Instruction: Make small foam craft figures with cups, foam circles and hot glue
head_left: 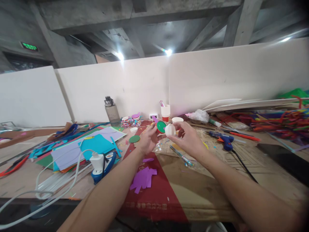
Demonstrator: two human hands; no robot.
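Observation:
Over the middle of the table, my left hand (147, 140) is closed on a small round paper piece with a green face (161, 126) and a red edge. A purple paper strip (154, 119) sticks up beside it. Close to its right, my right hand (187, 137) pinches a small white rounded piece (170, 130); whether it is a cup or a roll I cannot tell. The two pieces are close together, perhaps touching. Purple paper cutouts (143, 178) lie on the red stripe of the cardboard below my hands, and a green paper disc (134, 139) lies to the left.
To the right sits a blue glue gun (227, 141) with its cord, near a dark flat device (285, 161). Coloured paper sheets (96, 146) and a blue power strip (103, 167) lie left. A bottle (112, 112) and stacked cups (165, 112) stand behind.

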